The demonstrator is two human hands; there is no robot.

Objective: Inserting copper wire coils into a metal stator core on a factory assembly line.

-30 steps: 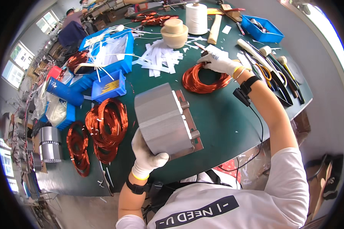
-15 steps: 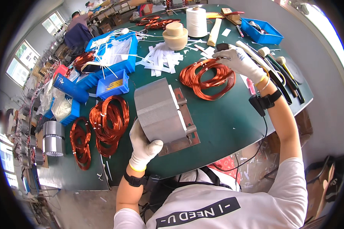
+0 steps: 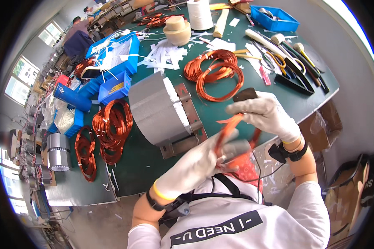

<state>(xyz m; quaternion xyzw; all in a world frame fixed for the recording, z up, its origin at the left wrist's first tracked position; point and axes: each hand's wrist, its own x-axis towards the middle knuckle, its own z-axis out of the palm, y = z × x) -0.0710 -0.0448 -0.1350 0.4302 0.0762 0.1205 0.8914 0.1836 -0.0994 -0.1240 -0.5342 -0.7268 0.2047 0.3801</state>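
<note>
Coil (image 3: 224,133), one, in two hands (image 3: 191,166) (image 3: 270,114)

Your view's bright, mostly daylight; R window (image 3: 355,25) is blown out to white w/ a bluish fringe, and the L windows (image 3: 25,72) glare too. Your L hand (image 3: 191,166) and the wire coil (image 3: 227,130) in it show motion blur; your R hand (image 3: 270,114) is a bit sharper. Table (image 3: 79,197) has pale sheen lower L. Fisheye bends edges, corners go black, far-L bkgd's soft.
</note>
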